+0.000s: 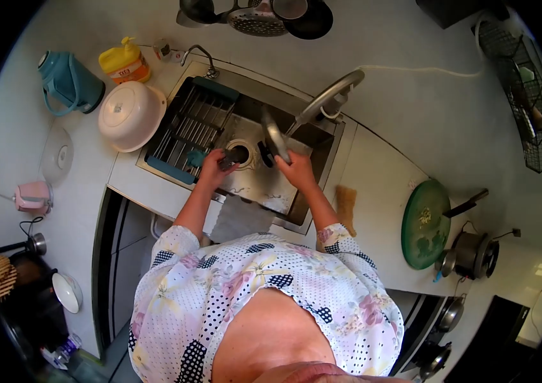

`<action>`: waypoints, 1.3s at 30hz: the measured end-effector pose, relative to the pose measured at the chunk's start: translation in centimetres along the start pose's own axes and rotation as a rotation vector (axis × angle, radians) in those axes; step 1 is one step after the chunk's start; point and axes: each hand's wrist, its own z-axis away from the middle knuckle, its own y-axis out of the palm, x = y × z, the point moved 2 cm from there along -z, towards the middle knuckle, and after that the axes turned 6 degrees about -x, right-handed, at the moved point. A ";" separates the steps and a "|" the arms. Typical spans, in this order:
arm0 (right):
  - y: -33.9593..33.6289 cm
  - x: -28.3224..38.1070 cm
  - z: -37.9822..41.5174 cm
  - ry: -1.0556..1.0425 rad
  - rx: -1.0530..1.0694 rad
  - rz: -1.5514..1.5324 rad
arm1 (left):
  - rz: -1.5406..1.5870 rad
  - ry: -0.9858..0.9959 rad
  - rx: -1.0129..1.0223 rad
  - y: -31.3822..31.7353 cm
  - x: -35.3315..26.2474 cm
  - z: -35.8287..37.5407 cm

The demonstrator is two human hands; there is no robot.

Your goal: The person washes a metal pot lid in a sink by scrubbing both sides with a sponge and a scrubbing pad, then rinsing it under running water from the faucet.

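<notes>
Over the steel sink (264, 191), my right hand (296, 168) grips the edge of a metal pot lid (275, 135). The lid is tilted nearly edge-on, with a dark knob on the side facing left. My left hand (212, 168) is closed around a small dark thing (229, 159) beside the drain (245, 145); its kind cannot be made out. A curved faucet (331, 96) arches over the sink behind the lid. Just left of my left hand, a teal cloth-like thing (195, 157) lies on the drying rack (188, 121).
Back left are a pink basin (129, 116), a yellow pump bottle (125, 62) and a blue jug (70, 83). A brown cloth (345, 207) lies right of the sink. Farther right stands a green cutting board (421, 236) near a knife (466, 203) and a pot (472, 252).
</notes>
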 end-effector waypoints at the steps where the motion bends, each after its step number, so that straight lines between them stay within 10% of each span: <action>1: 0.6 -0.2 0.1 -0.205 0.010 0.114 | 0.036 -0.022 -0.007 1.9 -0.5 1.5; 4: 2.3 0.6 1.2 -0.535 0.007 0.171 | 0.006 -0.087 0.090 6.7 -1.8 4.9; 11: 2.9 0.7 3.8 -0.518 0.268 0.153 | -0.454 0.022 -0.054 4.9 1.4 2.6; 14: 0.3 -0.1 3.3 -0.432 -0.047 0.057 | -0.435 0.107 -0.017 3.5 2.5 2.6; 19: -1.6 -7.9 3.7 0.312 -0.521 -0.087 | -0.396 0.116 0.015 2.8 0.9 4.0; 23: 1.5 -12.2 5.2 0.982 -0.020 -1.322 | -0.375 0.128 0.105 2.9 0.4 4.1; 27: 4.4 -11.6 6.0 0.940 -0.143 -1.379 | -0.509 0.109 0.015 2.9 -1.0 3.4; 30: 4.4 -10.0 6.1 0.849 -0.265 -1.298 | -0.801 0.335 -0.342 1.4 -3.0 1.7; 34: 4.3 -10.2 6.3 0.758 -0.234 -1.230 | -1.245 1.017 0.014 4.6 -2.7 2.7; 39: 3.6 -7.2 6.2 0.752 -0.195 -1.167 | -1.550 1.072 0.238 7.7 1.9 2.6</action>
